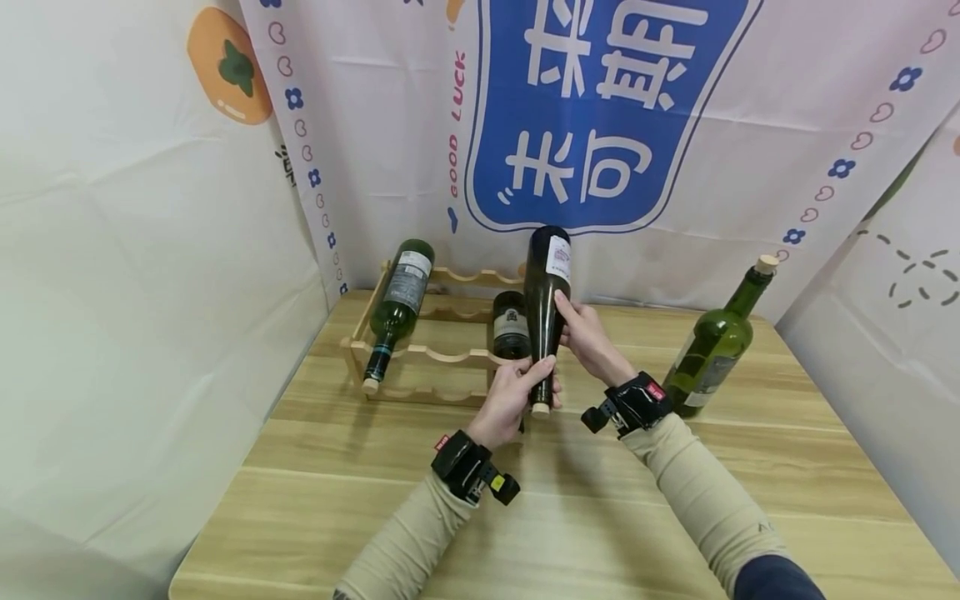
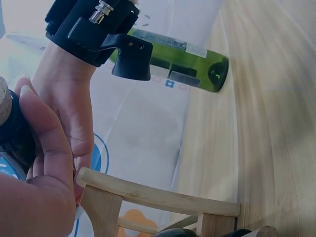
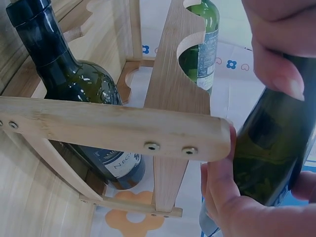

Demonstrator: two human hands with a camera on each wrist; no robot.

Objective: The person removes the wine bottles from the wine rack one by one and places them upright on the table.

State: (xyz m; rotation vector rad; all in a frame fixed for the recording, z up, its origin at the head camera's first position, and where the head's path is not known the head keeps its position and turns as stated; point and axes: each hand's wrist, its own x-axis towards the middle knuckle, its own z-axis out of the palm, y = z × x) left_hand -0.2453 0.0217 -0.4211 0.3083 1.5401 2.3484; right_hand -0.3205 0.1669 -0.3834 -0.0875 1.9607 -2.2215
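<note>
Both hands hold a dark wine bottle (image 1: 547, 287) with a cork stopper and a white label. It lies neck toward me, above the right end of a two-tier wooden wine rack (image 1: 450, 358). The left hand (image 1: 506, 402) grips the neck near the cork. My right hand (image 1: 588, 337) holds the body from the right, thumb on top. A green wine bottle (image 1: 405, 287) lies on the upper tier's left side, its neck over the front rail. Below the held bottle, another dark bottle (image 1: 512, 325) rests in the lower tier; the right wrist view shows its shoulder and label.
A corked green bottle (image 1: 708, 358) stands on the wooden table (image 1: 600, 517), to the right of the right wrist. Behind the rack hangs a printed cloth (image 1: 405, 167), and more cloth closes off both sides. Each wrist carries a black strapped camera mount.
</note>
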